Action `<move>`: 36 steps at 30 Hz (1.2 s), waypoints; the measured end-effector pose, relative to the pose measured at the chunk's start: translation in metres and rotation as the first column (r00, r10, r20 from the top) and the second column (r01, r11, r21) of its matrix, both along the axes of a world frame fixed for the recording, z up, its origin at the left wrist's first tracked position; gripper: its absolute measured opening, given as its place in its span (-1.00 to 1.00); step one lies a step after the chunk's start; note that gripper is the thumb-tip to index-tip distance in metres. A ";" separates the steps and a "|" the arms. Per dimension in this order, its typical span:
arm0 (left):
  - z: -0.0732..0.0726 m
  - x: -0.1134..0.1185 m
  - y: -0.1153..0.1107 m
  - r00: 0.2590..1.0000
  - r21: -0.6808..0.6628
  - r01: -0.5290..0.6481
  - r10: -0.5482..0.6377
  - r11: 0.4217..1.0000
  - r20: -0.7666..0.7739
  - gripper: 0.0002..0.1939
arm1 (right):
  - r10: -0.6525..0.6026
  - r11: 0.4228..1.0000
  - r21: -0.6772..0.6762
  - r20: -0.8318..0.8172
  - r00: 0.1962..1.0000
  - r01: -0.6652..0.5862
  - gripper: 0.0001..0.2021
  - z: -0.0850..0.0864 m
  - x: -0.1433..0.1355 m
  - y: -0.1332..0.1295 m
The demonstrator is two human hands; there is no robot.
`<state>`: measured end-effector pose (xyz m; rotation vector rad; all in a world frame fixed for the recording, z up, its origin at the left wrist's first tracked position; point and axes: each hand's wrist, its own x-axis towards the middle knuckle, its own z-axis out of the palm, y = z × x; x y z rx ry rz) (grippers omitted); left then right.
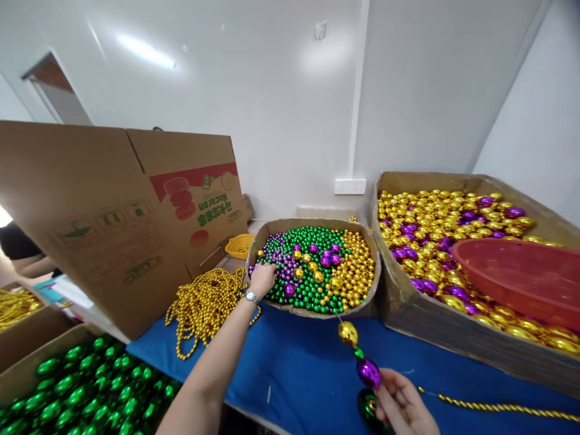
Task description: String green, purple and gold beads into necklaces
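Around strung beads (368, 373), right hand (401, 402) pinched

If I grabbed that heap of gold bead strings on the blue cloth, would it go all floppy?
The gold bead strings would probably flop and dangle, since they lie in loose, curving loops. Lifting one might drag others along, because they overlap in a heap. They may feel slippery, as they look smooth and shiny.

Left hand (263, 279) far forward; right hand (403, 403) pinching

Left hand (263, 280) among small beads (312, 241) in 1 box (312, 313), right hand (401, 403) holding strung beads (367, 371)
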<state>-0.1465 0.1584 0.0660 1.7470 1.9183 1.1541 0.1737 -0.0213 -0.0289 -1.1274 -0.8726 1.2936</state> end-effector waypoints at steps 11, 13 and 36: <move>-0.012 0.067 -0.075 0.645 0.052 0.328 -0.264 0.943 0.717 -0.66 | 0.044 0.995 0.079 0.124 0.991 -0.054 -0.56 -0.003 -0.010 -0.004; -0.013 0.080 -0.093 0.350 0.076 0.398 -0.228 0.914 0.908 -0.71 | 0.067 0.993 0.082 0.161 0.985 -0.081 -0.59 -0.003 -0.011 -0.005; -0.016 0.107 -0.127 0.394 0.109 0.351 -0.252 0.930 0.884 -0.77 | -0.027 0.990 0.134 0.473 0.881 -0.041 -0.65 -0.002 -0.007 -0.015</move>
